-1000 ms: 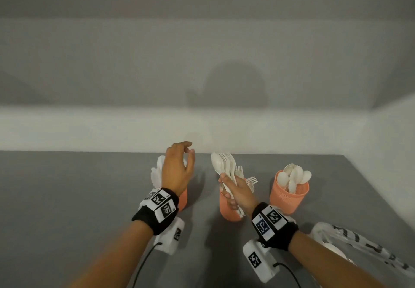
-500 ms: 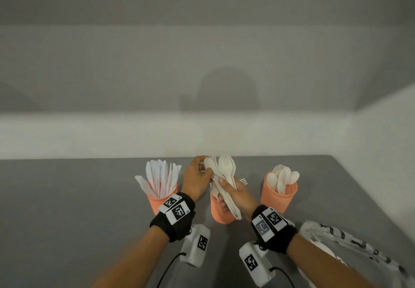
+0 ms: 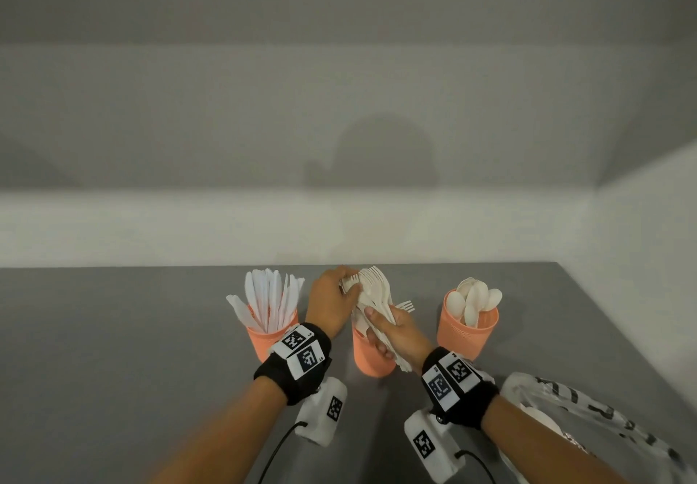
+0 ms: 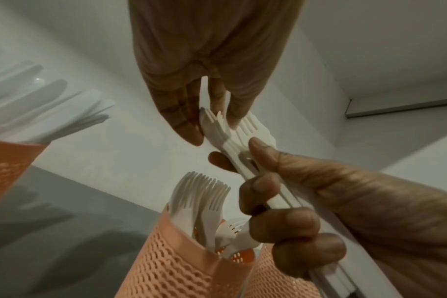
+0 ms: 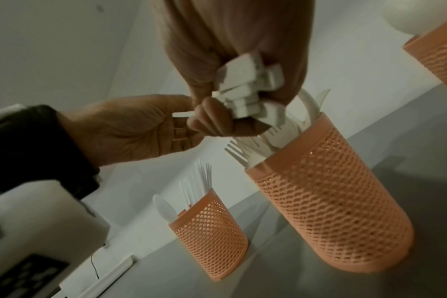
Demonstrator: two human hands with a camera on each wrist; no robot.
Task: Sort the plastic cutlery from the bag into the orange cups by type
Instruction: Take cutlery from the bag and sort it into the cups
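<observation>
blocked: middle cup (image 3: pixel 371 355) mouth under both hands | gaps between cups: narrow | table (image 3: pixel 113 351) left: open

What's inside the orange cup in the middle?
White plastic forks stand inside the middle orange mesh cup, prongs up. How many there are, and the cup's bottom, cannot be seen: the right hand with its bundle of forks covers the opening.

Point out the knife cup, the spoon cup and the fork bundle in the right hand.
knife cup (image 3: pixel 264 342): head view, on its orange wall below the blades.
spoon cup (image 3: pixel 465 336): head view, on its orange front wall.
fork bundle (image 3: pixel 375 289): head view, on the fork heads above the right hand (image 3: pixel 399 336).
</observation>
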